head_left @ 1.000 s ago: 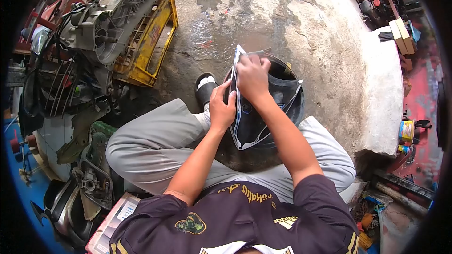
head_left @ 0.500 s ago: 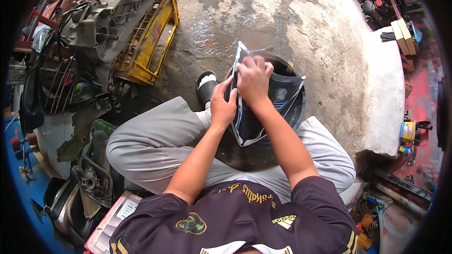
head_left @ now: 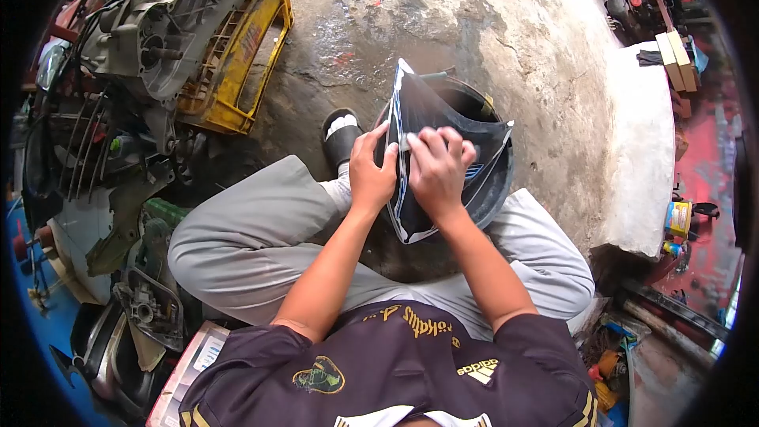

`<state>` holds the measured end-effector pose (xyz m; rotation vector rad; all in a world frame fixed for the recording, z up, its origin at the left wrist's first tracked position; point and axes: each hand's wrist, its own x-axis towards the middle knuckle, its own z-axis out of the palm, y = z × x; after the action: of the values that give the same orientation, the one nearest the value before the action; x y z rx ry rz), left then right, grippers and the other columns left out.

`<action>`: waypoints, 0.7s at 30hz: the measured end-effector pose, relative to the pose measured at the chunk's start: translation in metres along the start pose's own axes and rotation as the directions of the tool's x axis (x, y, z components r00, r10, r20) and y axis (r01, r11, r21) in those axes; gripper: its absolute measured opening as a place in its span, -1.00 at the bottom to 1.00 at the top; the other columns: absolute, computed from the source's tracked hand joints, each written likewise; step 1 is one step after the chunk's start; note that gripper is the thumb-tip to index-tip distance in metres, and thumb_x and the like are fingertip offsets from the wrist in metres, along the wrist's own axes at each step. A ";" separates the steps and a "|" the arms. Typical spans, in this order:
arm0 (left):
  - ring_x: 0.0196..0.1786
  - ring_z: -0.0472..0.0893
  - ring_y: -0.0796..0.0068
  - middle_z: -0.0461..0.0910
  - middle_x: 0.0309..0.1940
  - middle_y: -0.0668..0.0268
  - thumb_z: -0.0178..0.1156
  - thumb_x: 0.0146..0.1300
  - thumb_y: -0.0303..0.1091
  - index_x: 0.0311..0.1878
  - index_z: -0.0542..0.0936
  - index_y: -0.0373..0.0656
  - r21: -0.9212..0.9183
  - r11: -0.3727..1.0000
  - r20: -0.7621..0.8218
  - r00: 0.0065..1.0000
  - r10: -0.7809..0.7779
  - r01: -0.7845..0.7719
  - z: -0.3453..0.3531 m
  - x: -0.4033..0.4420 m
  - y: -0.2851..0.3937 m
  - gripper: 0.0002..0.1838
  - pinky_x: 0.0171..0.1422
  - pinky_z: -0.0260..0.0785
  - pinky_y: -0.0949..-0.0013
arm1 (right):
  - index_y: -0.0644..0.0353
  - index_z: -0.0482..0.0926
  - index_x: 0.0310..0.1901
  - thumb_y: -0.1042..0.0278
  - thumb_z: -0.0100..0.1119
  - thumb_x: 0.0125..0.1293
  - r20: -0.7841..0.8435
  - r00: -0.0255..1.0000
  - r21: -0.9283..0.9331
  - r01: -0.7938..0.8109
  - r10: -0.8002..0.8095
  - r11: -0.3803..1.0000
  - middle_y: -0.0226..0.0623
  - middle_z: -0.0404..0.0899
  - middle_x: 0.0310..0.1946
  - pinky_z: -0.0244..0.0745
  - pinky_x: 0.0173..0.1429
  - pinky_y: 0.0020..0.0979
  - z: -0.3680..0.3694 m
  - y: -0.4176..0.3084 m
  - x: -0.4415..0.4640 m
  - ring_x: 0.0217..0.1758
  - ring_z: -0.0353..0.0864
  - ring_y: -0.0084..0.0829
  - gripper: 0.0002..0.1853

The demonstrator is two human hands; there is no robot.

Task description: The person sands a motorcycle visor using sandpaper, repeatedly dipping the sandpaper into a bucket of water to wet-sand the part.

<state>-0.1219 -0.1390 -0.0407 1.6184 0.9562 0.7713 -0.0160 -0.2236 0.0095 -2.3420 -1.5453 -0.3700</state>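
A black, pointed motorcycle body panel [head_left: 428, 104] with white and blue edges stands in front of me, over a round black tub [head_left: 501, 194]. My left hand [head_left: 371, 171] grips the panel's left edge, thumb on the near face and fingers partly hidden behind it. My right hand [head_left: 439, 172] presses on the panel's face near that same edge, its fingers bent together. A small pale bit shows at its fingertips, too small to name.
A yellow crate [head_left: 251, 71] with a grey engine casing [head_left: 150, 46] stands at the left. Wet patches mark the concrete floor [head_left: 348, 39]. A white ledge [head_left: 642, 150] runs along the right. Below my left knee lie greasy parts [head_left: 146, 308].
My right hand has slid down the panel toward me, from near its upper tip to about the middle. My left hand keeps its hold on the edge.
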 end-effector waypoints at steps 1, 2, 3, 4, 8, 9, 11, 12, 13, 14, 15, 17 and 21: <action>0.25 0.66 -0.02 0.68 0.16 0.02 0.33 0.42 -0.38 0.34 0.66 -0.16 -0.002 1.000 0.003 1.000 -0.004 0.004 0.000 0.000 0.000 -0.57 0.42 0.46 0.09 | 0.01 0.79 0.02 0.31 0.36 0.28 -0.024 1.000 -0.007 -0.012 0.012 1.000 -0.51 0.66 0.09 0.18 0.32 -0.04 0.003 0.004 0.013 0.32 0.46 -0.27 -0.73; 0.26 0.66 -0.03 0.68 0.17 0.01 0.34 0.42 -0.37 0.34 0.66 -0.16 -0.003 1.000 0.002 1.000 -0.005 0.005 0.000 0.001 0.001 -0.57 0.43 0.46 0.08 | 0.02 0.79 0.01 0.32 0.36 0.26 -0.046 0.999 -0.041 -0.022 0.020 0.999 -0.50 0.65 0.11 0.18 0.32 -0.03 0.008 0.010 0.028 0.33 0.45 -0.27 -0.73; 0.27 0.65 -0.04 0.67 0.18 0.01 0.34 0.42 -0.36 0.35 0.66 -0.15 0.010 1.000 -0.003 1.000 0.000 0.001 0.000 0.001 -0.002 -0.56 0.44 0.45 0.07 | 0.03 0.79 0.01 0.32 0.35 0.26 -0.057 0.998 -0.053 -0.017 0.014 0.998 -0.50 0.65 0.12 0.19 0.31 -0.04 0.012 0.014 0.043 0.33 0.45 -0.26 -0.72; 0.27 0.65 -0.04 0.67 0.18 0.01 0.34 0.42 -0.36 0.35 0.66 -0.15 0.014 1.000 -0.006 1.000 0.001 0.000 0.000 0.001 -0.001 -0.56 0.44 0.45 0.07 | 0.04 0.79 0.01 0.33 0.35 0.26 -0.065 0.998 -0.065 -0.010 0.006 0.998 -0.50 0.65 0.13 0.20 0.30 -0.04 0.015 0.018 0.054 0.32 0.44 -0.26 -0.72; 0.28 0.65 -0.02 0.67 0.19 0.02 0.34 0.42 -0.35 0.34 0.66 -0.15 0.003 1.000 -0.002 1.000 -0.010 0.010 0.000 0.001 0.000 -0.56 0.45 0.45 0.08 | 0.07 0.78 0.03 0.35 0.33 0.26 -0.008 0.999 -0.044 0.041 -0.041 0.998 -0.50 0.65 0.15 0.22 0.28 -0.05 0.016 0.030 0.062 0.30 0.45 -0.27 -0.71; 0.27 0.66 -0.02 0.68 0.19 0.02 0.34 0.42 -0.35 0.34 0.66 -0.15 0.000 1.000 0.000 1.000 -0.019 0.019 -0.001 0.000 0.002 -0.56 0.44 0.45 0.09 | 0.08 0.77 0.04 0.36 0.33 0.27 0.011 0.998 -0.042 0.069 -0.069 0.997 -0.49 0.65 0.14 0.22 0.27 -0.06 0.007 0.031 0.053 0.28 0.46 -0.28 -0.70; 0.27 0.66 -0.02 0.68 0.19 0.02 0.34 0.42 -0.36 0.34 0.66 -0.15 -0.003 1.000 0.002 1.000 -0.031 0.031 -0.001 0.001 0.002 -0.56 0.44 0.45 0.10 | 0.10 0.76 0.07 0.37 0.32 0.29 0.029 0.992 -0.039 0.126 -0.125 0.991 -0.48 0.65 0.14 0.22 0.27 -0.06 -0.009 0.036 0.029 0.27 0.46 -0.30 -0.69; 0.27 0.66 -0.01 0.68 0.19 0.02 0.34 0.42 -0.36 0.34 0.66 -0.15 0.008 1.000 -0.005 1.000 -0.022 0.022 0.000 0.001 0.001 -0.57 0.44 0.45 0.10 | 0.09 0.77 0.08 0.37 0.34 0.28 0.040 0.991 -0.048 0.133 -0.131 0.990 -0.50 0.67 0.15 0.22 0.28 -0.07 -0.015 0.039 0.014 0.26 0.47 -0.30 -0.67; 0.26 0.67 -0.01 0.68 0.18 0.02 0.34 0.43 -0.36 0.34 0.67 -0.15 0.019 1.000 -0.010 1.000 -0.014 0.014 0.000 0.000 0.000 -0.57 0.43 0.46 0.10 | 0.09 0.78 0.09 0.38 0.36 0.27 0.051 0.990 -0.053 0.136 -0.133 0.989 -0.52 0.68 0.15 0.22 0.28 -0.08 -0.024 0.039 -0.002 0.25 0.48 -0.31 -0.66; 0.26 0.67 -0.01 0.68 0.18 0.02 0.34 0.43 -0.36 0.34 0.67 -0.15 0.015 1.000 -0.005 1.000 -0.017 0.017 0.001 0.000 0.001 -0.57 0.43 0.46 0.10 | 0.08 0.78 0.09 0.38 0.38 0.26 0.061 0.989 -0.061 0.138 -0.134 0.989 -0.53 0.70 0.14 0.21 0.28 -0.08 -0.031 0.039 -0.015 0.24 0.49 -0.31 -0.65; 0.26 0.67 0.00 0.68 0.19 0.02 0.34 0.43 -0.36 0.34 0.67 -0.15 0.008 1.000 -0.005 1.000 -0.019 0.019 0.000 0.000 0.001 -0.57 0.43 0.46 0.10 | 0.08 0.79 0.09 0.38 0.39 0.25 0.048 0.991 -0.058 0.128 -0.126 0.990 -0.54 0.71 0.13 0.21 0.28 -0.09 -0.034 0.039 -0.023 0.23 0.49 -0.31 -0.65; 0.27 0.67 0.01 0.68 0.19 0.02 0.34 0.44 -0.35 0.34 0.67 -0.15 0.015 1.000 -0.007 1.000 -0.010 0.010 0.000 0.001 0.002 -0.57 0.43 0.46 0.11 | 0.07 0.80 0.09 0.40 0.38 0.24 0.020 0.992 -0.053 0.122 -0.121 0.991 -0.56 0.74 0.11 0.23 0.28 -0.09 -0.034 0.041 -0.028 0.21 0.50 -0.31 -0.64; 0.29 0.67 0.01 0.69 0.20 0.02 0.33 0.44 -0.36 0.35 0.67 -0.17 0.001 1.000 -0.003 1.000 -0.019 0.019 0.000 0.000 0.003 -0.57 0.45 0.46 0.11 | 0.08 0.80 0.05 0.41 0.32 0.22 -0.034 0.992 -0.048 0.118 -0.120 0.992 -0.55 0.75 0.11 0.29 0.22 -0.09 -0.013 0.038 0.019 0.19 0.52 -0.33 -0.66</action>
<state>-0.1214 -0.1389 -0.0381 1.6079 0.9724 0.7604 0.0259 -0.2269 0.0240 -2.2691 -1.6803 -0.4788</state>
